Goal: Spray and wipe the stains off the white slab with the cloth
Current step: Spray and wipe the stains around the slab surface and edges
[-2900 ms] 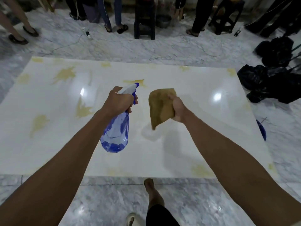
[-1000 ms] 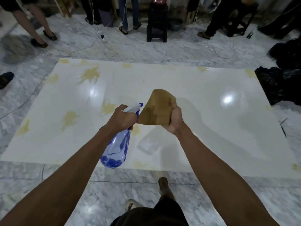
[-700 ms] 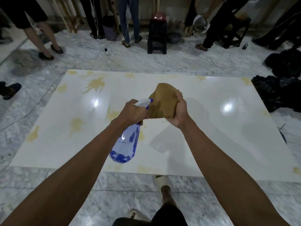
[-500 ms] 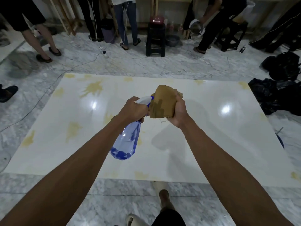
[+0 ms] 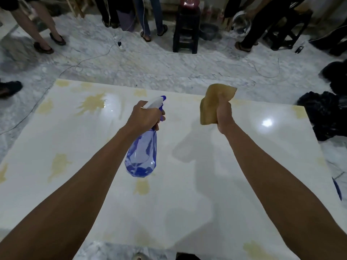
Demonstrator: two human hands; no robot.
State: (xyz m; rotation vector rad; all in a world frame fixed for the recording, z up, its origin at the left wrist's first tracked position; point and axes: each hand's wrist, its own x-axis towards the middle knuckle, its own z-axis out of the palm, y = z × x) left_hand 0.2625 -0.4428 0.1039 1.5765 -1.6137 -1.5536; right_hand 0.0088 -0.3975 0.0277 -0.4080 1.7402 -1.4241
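Slab: the white slab [image 5: 197, 194] lies flat on the marble floor [image 5: 169, 66], under and ahead of both hands.
Stains: yellow stains dot it; the biggest stain [image 5: 92, 104] is ahead and left of the left hand, another [image 5: 59, 165] sits left of the left forearm, 1 more [image 5: 141, 186] just below the bottle, and others lie along the edges.
Bottle: the blue spray bottle [image 5: 141, 156] hangs in the air over the slab, nozzle forward.
Left hand: the left hand [image 5: 145, 117] grips the bottle's neck, fingers curled round the trigger.
Cloth: the tan cloth [image 5: 210, 106] is bunched and held up off the slab.
Right hand: the right hand [image 5: 224, 114] is closed round the cloth.
Change: 0.5 s ago the nozzle was up against the cloth with the hands together; now the hands are well apart.
Meaning: wetting the cloth looks finished. No stain looks wiped yet, so the next move is probably to bring the cloth down on a stain, or to spray one first.
Around: people stand beyond the slab, with a black stool [image 5: 185, 29] among them and dark bags [image 5: 323, 113] to the right of the right hand.
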